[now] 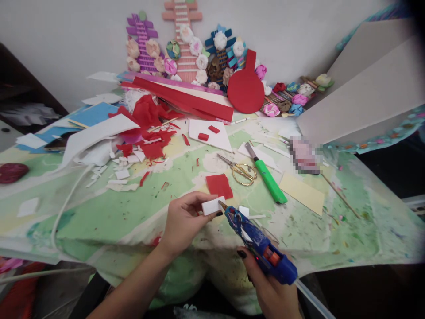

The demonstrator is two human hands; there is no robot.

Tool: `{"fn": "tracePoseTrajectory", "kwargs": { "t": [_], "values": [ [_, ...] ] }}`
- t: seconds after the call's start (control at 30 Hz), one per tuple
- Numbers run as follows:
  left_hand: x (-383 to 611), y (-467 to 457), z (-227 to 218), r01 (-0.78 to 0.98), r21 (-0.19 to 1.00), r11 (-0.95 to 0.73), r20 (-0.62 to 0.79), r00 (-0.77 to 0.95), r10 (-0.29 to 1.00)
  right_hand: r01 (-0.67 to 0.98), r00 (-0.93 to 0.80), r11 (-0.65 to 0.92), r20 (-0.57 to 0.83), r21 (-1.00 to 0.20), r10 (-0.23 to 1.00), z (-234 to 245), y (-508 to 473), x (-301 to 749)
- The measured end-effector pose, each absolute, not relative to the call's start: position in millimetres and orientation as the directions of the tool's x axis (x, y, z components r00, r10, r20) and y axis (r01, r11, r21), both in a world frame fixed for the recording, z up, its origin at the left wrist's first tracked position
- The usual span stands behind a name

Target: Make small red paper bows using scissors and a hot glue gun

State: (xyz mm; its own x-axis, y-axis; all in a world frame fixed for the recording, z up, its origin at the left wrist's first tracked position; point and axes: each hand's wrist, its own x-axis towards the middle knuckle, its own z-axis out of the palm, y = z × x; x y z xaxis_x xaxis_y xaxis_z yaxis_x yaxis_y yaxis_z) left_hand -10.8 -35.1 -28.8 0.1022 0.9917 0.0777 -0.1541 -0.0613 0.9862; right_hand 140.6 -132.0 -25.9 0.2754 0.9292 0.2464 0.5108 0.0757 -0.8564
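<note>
Between the thumb and fingers of my left hand (181, 219) is a small white foam piece (211, 207), held just above the table's front part. My right hand (270, 283) grips a blue hot glue gun (259, 243), whose brass nozzle touches or nearly touches the white piece's right end. A glue stick (314, 299) sticks out of the gun's back. Just beyond my left hand lies a red paper square (219, 186). Gold-handled scissors (244, 173) and a green-handled knife (270, 181) rest farther back. A small white block (243, 210) lies behind the gun.
Red and white scraps (149, 146) spread over the left side. A white board (210, 135) carries two small red pieces. Behind stand a red round shape with a neck (246, 91) and flower-decorated crafts (186, 48). A white cable (68, 199) crosses the left; a yellow card (303, 192) lies right.
</note>
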Motion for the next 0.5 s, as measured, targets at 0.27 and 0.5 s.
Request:
{"fn": "tracePoseTrajectory", "kwargs": {
  "t": [0.27, 0.5],
  "values": [
    [-12.6, -33.5, -35.0, -0.124, 0.992, -0.025, 0.037, 0.098, 0.995, 0.488, 0.191, 0.061, 0.175, -0.871, 0.966, -27.3, -137.1, 135.1],
    [-12.5, -34.6, -34.3, -0.133, 0.991, -0.015, 0.029, 0.103, 0.994, 0.475, 0.224, 0.112, 0.243, -0.873, 0.944, -29.0, -137.9, 136.4]
  ]
}}
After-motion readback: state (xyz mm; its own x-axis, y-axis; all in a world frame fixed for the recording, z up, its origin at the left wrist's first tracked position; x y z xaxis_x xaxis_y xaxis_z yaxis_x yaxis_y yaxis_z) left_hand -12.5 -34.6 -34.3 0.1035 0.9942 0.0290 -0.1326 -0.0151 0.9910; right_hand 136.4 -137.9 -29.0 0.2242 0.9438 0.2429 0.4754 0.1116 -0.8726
